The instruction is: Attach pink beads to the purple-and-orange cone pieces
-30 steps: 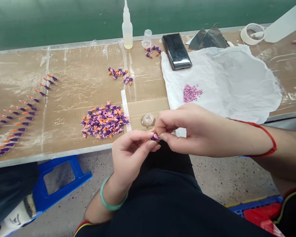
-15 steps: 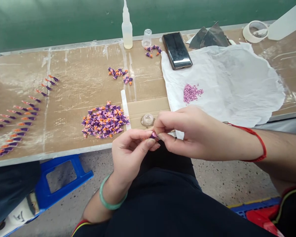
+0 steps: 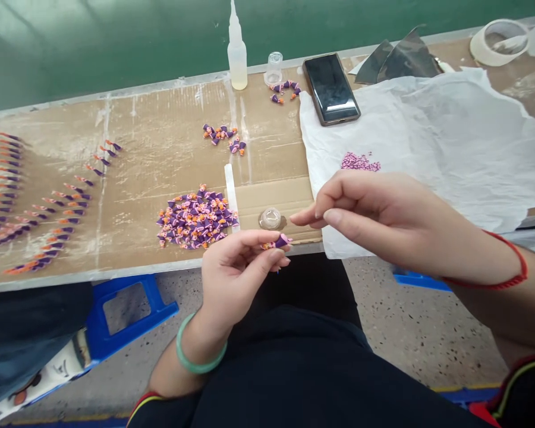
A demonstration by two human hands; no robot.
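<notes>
Pinched between the thumb and fingers of my left hand [image 3: 238, 264] is a small purple, pink and orange figurine [image 3: 282, 241], held just off the table's front edge. My right hand [image 3: 374, 220] is apart from it, over the edge of the white cloth [image 3: 450, 131], index finger stretched out and thumb separate; no object shows in it. Behind that hand lies a pile of tiny pink pieces [image 3: 359, 161] on the cloth. A small clear round dish [image 3: 270, 218] sits just beyond my left fingertips. Left of it is a heap of similar figurines [image 3: 196, 217].
Rows of figurines [image 3: 66, 220] cover the table's left part, with small groups [image 3: 218, 134] farther back. Along the back stand a dropper bottle [image 3: 238, 59], a clear cup [image 3: 274, 68], a phone [image 3: 331, 89] and a tape roll [image 3: 499, 43]. A blue stool [image 3: 129, 309] is below.
My right hand has pulled away from the figurine to the right, and its fingers have parted. My left hand keeps hold of the figurine. The view has shifted slightly left.
</notes>
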